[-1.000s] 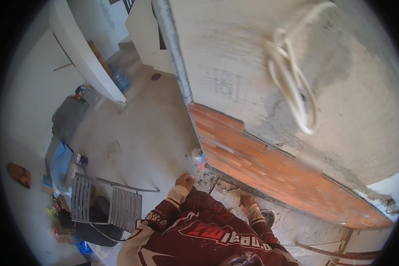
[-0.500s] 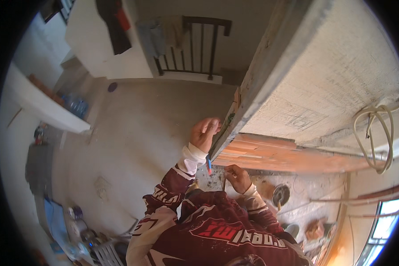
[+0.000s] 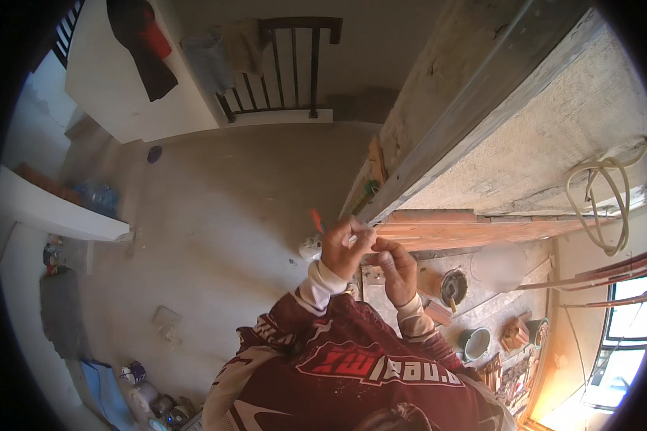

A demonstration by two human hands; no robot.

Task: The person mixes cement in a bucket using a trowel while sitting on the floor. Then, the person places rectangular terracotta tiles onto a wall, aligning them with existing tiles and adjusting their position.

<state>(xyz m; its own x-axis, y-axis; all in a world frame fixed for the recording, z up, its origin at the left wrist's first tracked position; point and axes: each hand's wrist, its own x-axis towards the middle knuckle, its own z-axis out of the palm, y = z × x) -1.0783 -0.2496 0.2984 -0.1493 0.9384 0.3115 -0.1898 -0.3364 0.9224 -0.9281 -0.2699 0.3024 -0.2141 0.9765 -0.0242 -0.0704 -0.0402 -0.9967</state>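
Note:
My left hand (image 3: 346,248) is closed in a pinch beside the near end of the orange brick course (image 3: 453,230). My right hand (image 3: 397,271) meets it there, its fingertips pinched close to the left ones. Whatever the two hands hold is too small to make out. A small blurred red-orange thing (image 3: 316,218) shows just past my left hand; its kind and whether it hangs from the hand are unclear. Above the hands, a long grey straight bar (image 3: 474,108) runs along the wall edge. A small green thing (image 3: 372,187) sits by that edge.
Right of my hands are a round dark pan of mortar (image 3: 453,286), a bucket (image 3: 474,343) and stacked bricks (image 3: 515,332). A coiled pale cable (image 3: 602,205) hangs on the wall. A dark railing (image 3: 295,68) stands at the far side, and jars (image 3: 145,395) lie low left.
My left hand has come down from the wall edge and my right hand has risen to it, so they now meet. The blue-and-red thing below the wall corner no longer shows there. My view has shifted.

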